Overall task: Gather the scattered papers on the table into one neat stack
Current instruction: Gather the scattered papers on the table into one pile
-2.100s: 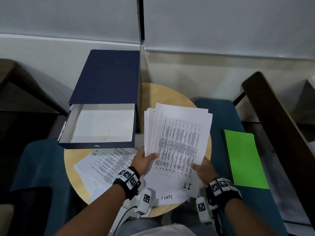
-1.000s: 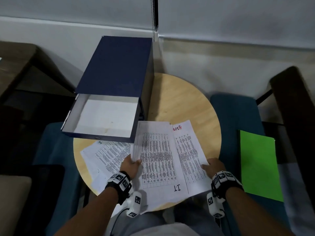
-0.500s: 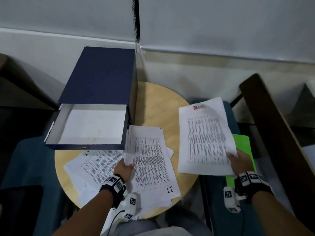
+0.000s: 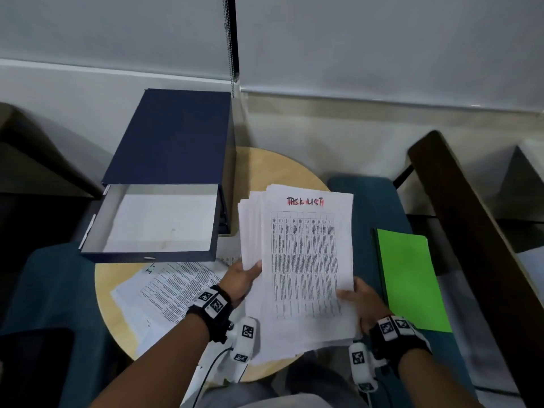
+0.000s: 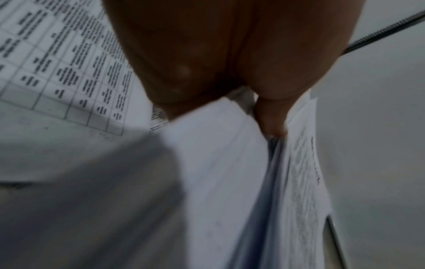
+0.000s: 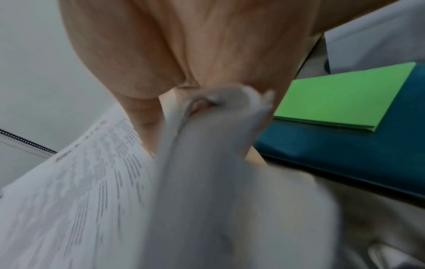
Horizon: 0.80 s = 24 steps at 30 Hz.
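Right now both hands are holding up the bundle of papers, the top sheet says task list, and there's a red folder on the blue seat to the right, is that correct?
Not quite: the folder on the blue seat is green, not red, as the head view shows. The rest holds: the left hand and the right hand both grip the bundle of papers, and its top sheet is headed TASK LIST.

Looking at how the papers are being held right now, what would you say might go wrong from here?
1. The held stack is fanned at its left edge, and each hand, left hand and right hand, grips only a lower corner, so sheets may slip out.
2. Loose sheets on the round table overhang its near-left rim and could slide off.
3. Some sheets run under the blue box and may tear if pulled.
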Tool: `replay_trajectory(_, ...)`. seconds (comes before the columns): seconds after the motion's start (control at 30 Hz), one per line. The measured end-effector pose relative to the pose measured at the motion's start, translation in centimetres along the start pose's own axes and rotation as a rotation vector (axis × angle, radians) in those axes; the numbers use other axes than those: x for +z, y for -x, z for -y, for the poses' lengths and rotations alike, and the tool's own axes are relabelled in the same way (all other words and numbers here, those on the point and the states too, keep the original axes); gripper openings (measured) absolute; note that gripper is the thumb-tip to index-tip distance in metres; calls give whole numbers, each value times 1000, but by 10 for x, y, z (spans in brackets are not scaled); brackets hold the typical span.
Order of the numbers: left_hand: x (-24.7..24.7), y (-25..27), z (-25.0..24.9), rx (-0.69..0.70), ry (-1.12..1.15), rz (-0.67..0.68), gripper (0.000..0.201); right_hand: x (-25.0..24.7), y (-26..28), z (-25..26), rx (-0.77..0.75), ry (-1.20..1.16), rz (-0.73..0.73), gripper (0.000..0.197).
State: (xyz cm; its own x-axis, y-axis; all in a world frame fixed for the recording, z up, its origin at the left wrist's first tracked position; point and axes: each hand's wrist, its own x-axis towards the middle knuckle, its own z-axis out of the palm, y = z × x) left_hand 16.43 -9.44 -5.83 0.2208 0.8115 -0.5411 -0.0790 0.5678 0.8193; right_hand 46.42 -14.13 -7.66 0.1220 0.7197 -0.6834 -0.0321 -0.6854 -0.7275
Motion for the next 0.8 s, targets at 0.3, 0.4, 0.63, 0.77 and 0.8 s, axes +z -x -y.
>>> replay_trajectory(0.3,8,-16,-17,174,-405,-46,67,12,-7,15,-209,51,-32,33)
replay_trajectory(0.4,10,-21,-15,161,-331,-106,66,16,-11,19,-228,19,-111,42)
replay_trajectory(0.63,15,-23,-1,147,-445,-138,35,22,-21,14,-69,415,-220,36)
replay_trajectory(0.77,18,-26,0,146,-470,-160,42,28,-13,21,-248,278,-204,26)
replay_trajectory(0.8,19,-26,0,158,-463,-164,47,28,-13,23,-255,263,-226,24)
